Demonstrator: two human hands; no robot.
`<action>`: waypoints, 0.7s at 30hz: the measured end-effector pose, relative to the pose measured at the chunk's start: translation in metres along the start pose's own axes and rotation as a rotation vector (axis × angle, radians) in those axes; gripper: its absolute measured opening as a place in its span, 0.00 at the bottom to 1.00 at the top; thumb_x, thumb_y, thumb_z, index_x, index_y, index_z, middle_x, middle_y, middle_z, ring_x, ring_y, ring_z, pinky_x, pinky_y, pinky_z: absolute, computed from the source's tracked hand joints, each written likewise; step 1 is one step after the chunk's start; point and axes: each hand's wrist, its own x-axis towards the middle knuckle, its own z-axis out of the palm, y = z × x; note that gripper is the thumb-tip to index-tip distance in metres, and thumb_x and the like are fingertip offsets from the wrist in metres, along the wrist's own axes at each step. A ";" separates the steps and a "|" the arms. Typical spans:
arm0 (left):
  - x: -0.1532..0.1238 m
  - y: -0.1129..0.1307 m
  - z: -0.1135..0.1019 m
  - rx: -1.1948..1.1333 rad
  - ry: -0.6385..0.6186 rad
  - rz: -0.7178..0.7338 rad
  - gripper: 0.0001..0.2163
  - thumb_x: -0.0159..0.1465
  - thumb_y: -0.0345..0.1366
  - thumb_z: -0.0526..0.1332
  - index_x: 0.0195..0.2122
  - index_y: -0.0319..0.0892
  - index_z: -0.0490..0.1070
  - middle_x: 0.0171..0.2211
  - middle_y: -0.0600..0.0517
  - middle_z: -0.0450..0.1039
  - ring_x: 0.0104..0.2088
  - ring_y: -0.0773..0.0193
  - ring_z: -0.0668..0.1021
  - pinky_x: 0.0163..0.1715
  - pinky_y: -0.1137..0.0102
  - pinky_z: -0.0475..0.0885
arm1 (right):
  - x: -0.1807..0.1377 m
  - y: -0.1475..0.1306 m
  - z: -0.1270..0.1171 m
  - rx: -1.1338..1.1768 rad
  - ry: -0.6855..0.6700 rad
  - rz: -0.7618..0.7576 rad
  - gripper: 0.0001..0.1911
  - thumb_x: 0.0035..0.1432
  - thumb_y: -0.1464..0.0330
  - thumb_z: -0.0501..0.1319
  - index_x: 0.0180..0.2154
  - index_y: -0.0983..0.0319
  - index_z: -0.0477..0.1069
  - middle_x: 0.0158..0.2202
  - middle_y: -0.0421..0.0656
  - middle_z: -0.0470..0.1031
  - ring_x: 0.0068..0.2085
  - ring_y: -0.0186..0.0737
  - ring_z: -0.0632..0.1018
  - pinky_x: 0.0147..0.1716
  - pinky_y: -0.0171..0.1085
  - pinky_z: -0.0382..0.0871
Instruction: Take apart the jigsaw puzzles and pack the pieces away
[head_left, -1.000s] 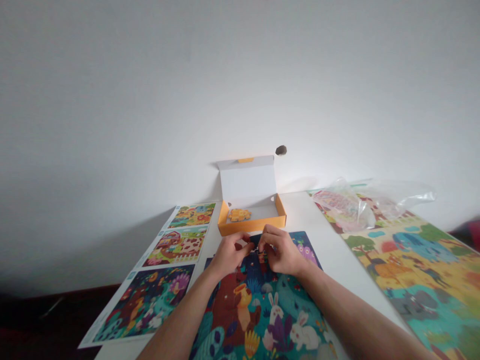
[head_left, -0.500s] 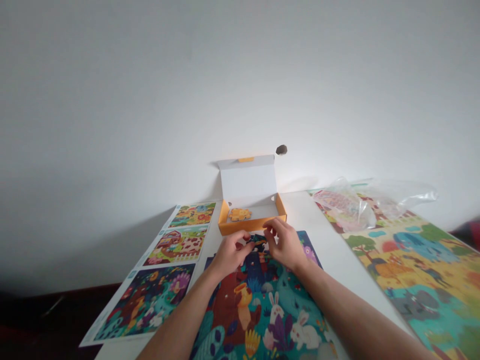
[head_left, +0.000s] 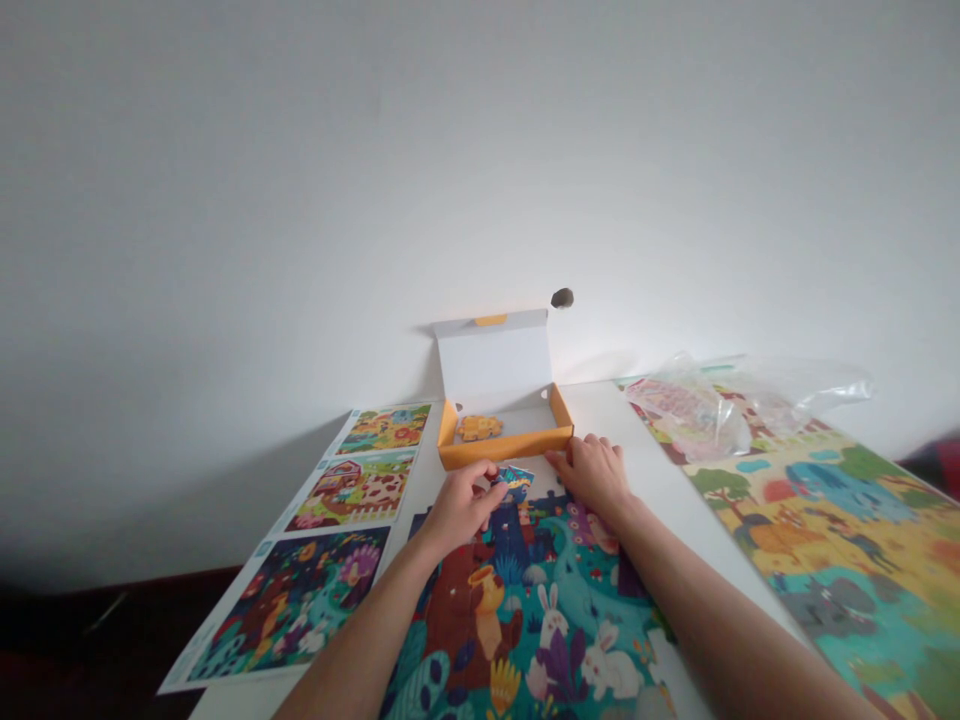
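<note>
A forest-scene jigsaw puzzle (head_left: 525,600) with rabbits and a bear lies before me, its far edge showing knobs and gaps. My left hand (head_left: 466,505) pinches a few dark blue jigsaw pieces (head_left: 517,482) between thumb and fingers, just above that edge. My right hand (head_left: 596,475) is down at the puzzle's far right corner, close to the box, fingers curled and thumb out to the left. Whatever lies under those fingers is hidden.
An orange box (head_left: 506,445) stands open against the wall, with orange-backed pieces (head_left: 480,428) inside. Left lies a picture sheet (head_left: 300,590) with three scenes. Right, a safari puzzle (head_left: 847,560) and clear plastic bags (head_left: 705,410) cover the table's side.
My right hand has moved right, away from my left hand, to the puzzle's far right corner. The pieces in my left hand have turned and now show more of their printed face.
</note>
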 end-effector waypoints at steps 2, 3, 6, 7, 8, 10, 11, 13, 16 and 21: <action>0.000 0.000 0.000 0.001 0.000 0.001 0.13 0.61 0.47 0.58 0.34 0.42 0.63 0.15 0.60 0.63 0.13 0.69 0.68 0.14 0.77 0.58 | 0.001 0.000 -0.002 0.002 0.030 -0.012 0.26 0.62 0.50 0.52 0.30 0.63 0.74 0.35 0.53 0.75 0.39 0.51 0.74 0.40 0.46 0.60; 0.000 0.001 0.000 0.001 -0.001 0.002 0.12 0.61 0.46 0.58 0.34 0.42 0.62 0.15 0.60 0.63 0.13 0.70 0.68 0.14 0.77 0.59 | 0.001 0.000 -0.004 0.004 0.053 -0.018 0.26 0.62 0.50 0.52 0.28 0.63 0.75 0.34 0.53 0.75 0.39 0.50 0.74 0.40 0.46 0.60; 0.000 0.002 0.000 -0.001 -0.003 0.000 0.11 0.61 0.45 0.58 0.34 0.42 0.62 0.16 0.60 0.64 0.13 0.70 0.67 0.14 0.77 0.59 | 0.000 -0.001 -0.006 0.016 0.103 -0.038 0.27 0.64 0.51 0.50 0.25 0.61 0.74 0.30 0.52 0.76 0.38 0.49 0.75 0.38 0.44 0.59; 0.000 0.003 -0.001 0.000 -0.003 0.000 0.11 0.61 0.45 0.58 0.34 0.42 0.62 0.16 0.60 0.64 0.13 0.70 0.67 0.14 0.77 0.59 | 0.000 -0.001 -0.007 0.023 0.104 -0.047 0.27 0.64 0.51 0.49 0.24 0.61 0.74 0.28 0.51 0.76 0.37 0.49 0.75 0.37 0.43 0.59; 0.000 0.003 -0.001 0.003 -0.003 0.001 0.11 0.61 0.45 0.58 0.34 0.42 0.62 0.15 0.60 0.63 0.13 0.70 0.67 0.14 0.77 0.59 | 0.001 -0.001 -0.007 0.029 0.103 -0.053 0.28 0.64 0.51 0.49 0.24 0.61 0.74 0.26 0.51 0.76 0.36 0.48 0.75 0.35 0.41 0.59; 0.000 0.003 -0.001 0.016 -0.005 0.004 0.11 0.62 0.45 0.58 0.34 0.42 0.62 0.14 0.61 0.62 0.13 0.70 0.67 0.15 0.77 0.59 | 0.001 -0.001 -0.008 0.040 0.102 -0.057 0.28 0.64 0.51 0.49 0.24 0.60 0.74 0.25 0.50 0.76 0.33 0.46 0.75 0.31 0.39 0.56; 0.000 0.002 -0.001 0.019 -0.006 0.005 0.11 0.62 0.45 0.57 0.33 0.42 0.62 0.14 0.61 0.61 0.13 0.70 0.67 0.15 0.77 0.59 | 0.002 -0.001 -0.008 0.047 0.102 -0.055 0.28 0.64 0.50 0.49 0.24 0.60 0.75 0.25 0.50 0.76 0.31 0.44 0.75 0.28 0.38 0.55; 0.000 0.001 -0.001 0.013 -0.008 0.003 0.12 0.62 0.46 0.58 0.34 0.42 0.62 0.14 0.61 0.62 0.13 0.70 0.68 0.15 0.77 0.59 | 0.001 0.000 -0.011 0.067 0.114 -0.044 0.29 0.65 0.50 0.48 0.24 0.60 0.74 0.26 0.48 0.76 0.28 0.41 0.74 0.25 0.37 0.51; 0.000 -0.002 0.000 0.000 -0.006 -0.001 0.12 0.61 0.46 0.58 0.34 0.43 0.62 0.15 0.60 0.63 0.13 0.70 0.68 0.14 0.77 0.59 | 0.000 -0.001 -0.017 0.090 0.182 -0.009 0.29 0.65 0.50 0.47 0.24 0.60 0.74 0.25 0.46 0.76 0.25 0.37 0.73 0.24 0.37 0.47; 0.001 -0.004 0.000 0.001 -0.002 -0.001 0.12 0.61 0.46 0.58 0.34 0.43 0.62 0.17 0.59 0.65 0.13 0.70 0.68 0.14 0.78 0.59 | -0.004 -0.004 -0.024 0.084 0.359 0.035 0.30 0.65 0.50 0.47 0.23 0.62 0.71 0.24 0.42 0.76 0.24 0.32 0.69 0.24 0.36 0.43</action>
